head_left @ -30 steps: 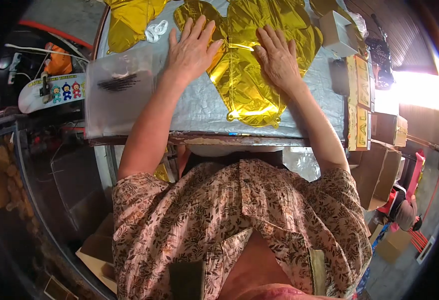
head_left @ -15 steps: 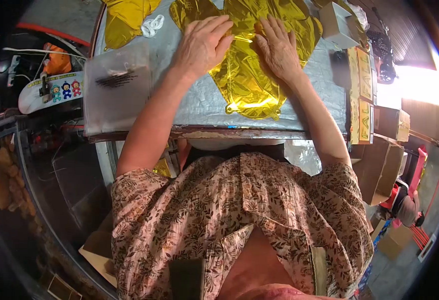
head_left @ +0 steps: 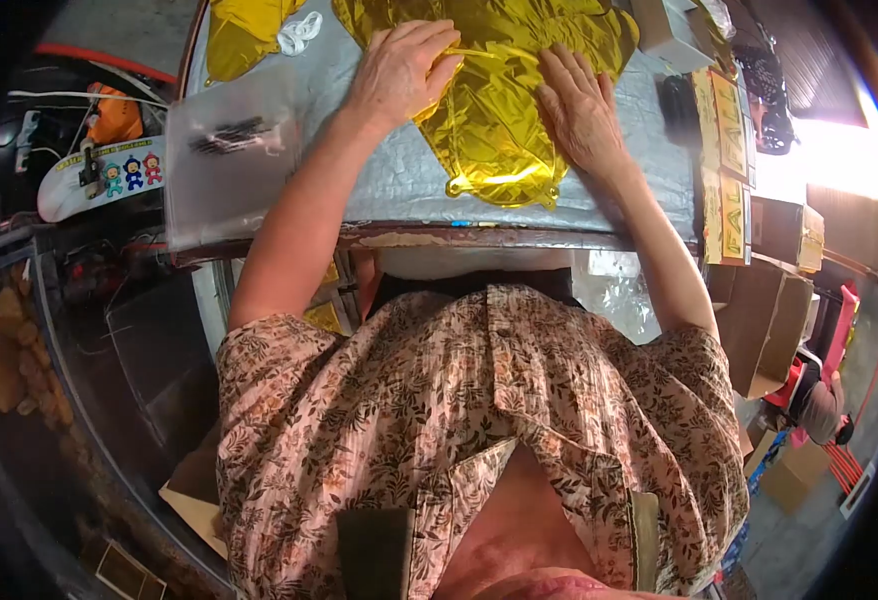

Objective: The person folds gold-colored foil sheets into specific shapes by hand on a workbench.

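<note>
A shiny yellow foil sheet lies on the grey-covered table, its narrow end towards me with small tabs at the corners. My left hand rests palm down on its left side, fingers extended. On the right side my right hand lies flat, fingers a little spread, pressing the foil's edge. Neither hand grips anything. A second yellow foil piece is at the table's upper left, beside a white bundle of cord.
Clear plastic bags lie on the table's left. A white box stands upper right, above a yellow lettered box. Cardboard boxes and another person are at the far right. A decorated white board is left.
My right hand has moved outward to the right and slightly down across the foil. The table and foil sit slightly higher in view.
</note>
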Motion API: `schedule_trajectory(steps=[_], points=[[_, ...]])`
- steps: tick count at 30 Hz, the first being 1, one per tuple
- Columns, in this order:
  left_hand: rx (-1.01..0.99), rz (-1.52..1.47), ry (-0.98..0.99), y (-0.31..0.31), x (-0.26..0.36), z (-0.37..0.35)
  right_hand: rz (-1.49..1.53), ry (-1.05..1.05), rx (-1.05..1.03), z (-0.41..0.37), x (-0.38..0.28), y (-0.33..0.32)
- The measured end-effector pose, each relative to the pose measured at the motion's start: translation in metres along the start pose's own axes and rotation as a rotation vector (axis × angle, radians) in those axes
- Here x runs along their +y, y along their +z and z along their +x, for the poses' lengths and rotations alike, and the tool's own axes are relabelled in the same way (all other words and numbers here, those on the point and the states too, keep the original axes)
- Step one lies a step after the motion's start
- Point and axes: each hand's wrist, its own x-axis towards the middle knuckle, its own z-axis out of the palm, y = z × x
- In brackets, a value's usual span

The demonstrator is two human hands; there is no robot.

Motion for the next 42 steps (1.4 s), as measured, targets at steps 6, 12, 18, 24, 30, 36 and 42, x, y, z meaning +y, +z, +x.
schedule_trajectory(steps=[6, 12, 18, 24, 30, 36, 42], points=[[-0.044, -0.104, -0.021, -0.015, 0.008, 0.006, -0.006, -0.075, 0.063, 0.003, 0.005, 0.005], [-0.05, -0.171, -0.056, -0.022, 0.016, 0.01, 0.06, 0.018, 0.002, 0.002, -0.018, -0.016], [-0.042, -0.144, -0.038, -0.018, 0.014, 0.009, 0.093, 0.022, 0.023, 0.002, -0.012, -0.011], [-0.029, -0.174, -0.03, -0.018, 0.014, 0.008, 0.099, 0.023, 0.035, 0.001, -0.013, -0.012], [-0.016, -0.198, -0.003, -0.016, 0.012, 0.01, 0.152, -0.005, 0.09, -0.001, -0.016, -0.016], [-0.017, -0.034, 0.018, 0.0, -0.003, 0.0, 0.054, -0.079, 0.1, 0.0, 0.003, -0.004], [-0.04, -0.036, -0.006, -0.004, 0.002, 0.001, 0.072, -0.035, 0.078, -0.002, 0.002, -0.002]])
